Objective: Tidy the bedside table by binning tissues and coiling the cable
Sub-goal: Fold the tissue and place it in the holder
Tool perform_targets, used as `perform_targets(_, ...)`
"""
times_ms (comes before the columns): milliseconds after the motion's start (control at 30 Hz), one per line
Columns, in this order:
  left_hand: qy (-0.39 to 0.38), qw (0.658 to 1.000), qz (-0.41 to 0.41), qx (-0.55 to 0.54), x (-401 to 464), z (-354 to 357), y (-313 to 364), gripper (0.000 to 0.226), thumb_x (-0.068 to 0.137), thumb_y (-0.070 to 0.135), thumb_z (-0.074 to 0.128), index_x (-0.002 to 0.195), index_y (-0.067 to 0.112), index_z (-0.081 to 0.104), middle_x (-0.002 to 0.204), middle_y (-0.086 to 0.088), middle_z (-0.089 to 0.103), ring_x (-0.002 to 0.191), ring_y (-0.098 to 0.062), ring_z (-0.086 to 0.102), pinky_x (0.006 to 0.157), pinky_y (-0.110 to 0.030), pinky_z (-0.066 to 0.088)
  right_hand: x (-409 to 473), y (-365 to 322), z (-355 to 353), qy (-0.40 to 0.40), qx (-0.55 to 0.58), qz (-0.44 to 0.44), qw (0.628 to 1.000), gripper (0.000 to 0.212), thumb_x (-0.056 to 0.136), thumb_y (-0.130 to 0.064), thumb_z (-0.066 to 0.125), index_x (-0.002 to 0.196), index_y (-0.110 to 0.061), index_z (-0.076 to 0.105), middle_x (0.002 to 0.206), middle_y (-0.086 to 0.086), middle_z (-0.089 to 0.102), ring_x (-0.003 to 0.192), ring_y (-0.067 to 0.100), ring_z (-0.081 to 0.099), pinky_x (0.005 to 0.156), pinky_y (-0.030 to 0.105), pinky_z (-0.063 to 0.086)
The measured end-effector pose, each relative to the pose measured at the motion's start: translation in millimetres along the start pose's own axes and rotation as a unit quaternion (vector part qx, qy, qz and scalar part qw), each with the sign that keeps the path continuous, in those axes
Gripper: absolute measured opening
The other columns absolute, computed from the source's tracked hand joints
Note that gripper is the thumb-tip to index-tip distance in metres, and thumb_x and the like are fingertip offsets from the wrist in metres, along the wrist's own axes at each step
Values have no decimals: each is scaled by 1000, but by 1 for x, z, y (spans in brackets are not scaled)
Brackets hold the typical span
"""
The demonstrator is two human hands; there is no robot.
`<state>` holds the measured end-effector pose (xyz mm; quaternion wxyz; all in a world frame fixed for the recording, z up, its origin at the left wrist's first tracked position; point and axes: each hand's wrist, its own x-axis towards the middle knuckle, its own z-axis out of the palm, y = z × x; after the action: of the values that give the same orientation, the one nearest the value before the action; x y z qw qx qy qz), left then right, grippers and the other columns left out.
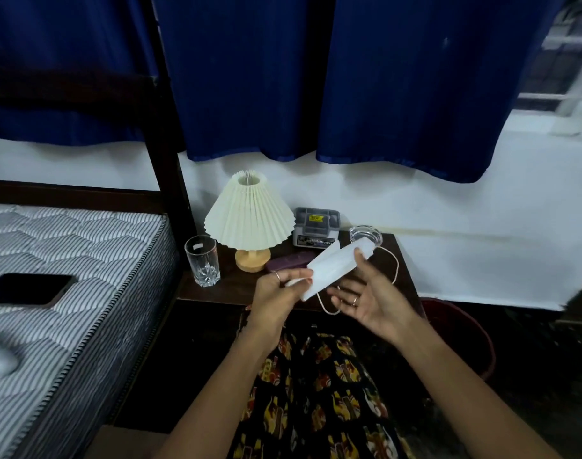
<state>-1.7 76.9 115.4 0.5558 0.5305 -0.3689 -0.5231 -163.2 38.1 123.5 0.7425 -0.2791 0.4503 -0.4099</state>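
A white tissue (332, 266) hangs above the front of the dark bedside table (400, 260). My left hand (276, 293) pinches its lower left end. My right hand (365, 299) is palm up under it, fingers spread, the thumb touching the tissue's upper right end. A pale cable (394, 266) loops loosely over the table's right side and dangles off the front edge below my hands. A red bin (461, 332) stands on the floor to the table's right, partly hidden by my right forearm.
On the table stand a pleated cream lamp (249, 217), a cut drinking glass (202, 265), a grey box (316, 226), a clear glass dish (365, 234) and a purple case (291, 261). A phone (27, 289) lies on the striped mattress (84, 260) at left. Blue curtains hang behind.
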Motion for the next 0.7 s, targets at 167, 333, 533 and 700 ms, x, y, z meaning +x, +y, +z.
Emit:
perform_targets(167,-10,997,14,80,16,6,-5,21,84,-3,63,90,14,75,96,-5,73,82,-12,65,70,-19,51,18,5,8,0,-59,-45,997,15,83,-16,69,96,-8,68,82,6,71,60,12,65,55,24,52)
perform_targets(333,0,992,29,119,39,10,-20,25,83,-2,64,96,17,73,98,4,71,85,0,64,70,-8,50,47,-8,4,52,-162,-77,982,12,83,-2,66,95,-3,66,85,11,72,66,16,68,56,22,54)
perform_targets(533,20,974,-6,228,87,3,-50,37,86,5,63,121,15,61,113,0,67,91,-2,63,78,-11,45,126,-77,-13,174,-262,-162,935,15,82,3,65,97,1,61,105,23,66,89,34,67,58,28,60)
perform_targets(700,13,944,-37,328,121,3,-68,29,89,17,60,118,13,63,115,-1,67,106,-16,64,88,-19,45,186,-119,-15,276,-370,-215,861,12,79,-5,65,90,0,67,92,18,72,66,26,72,66,39,61)
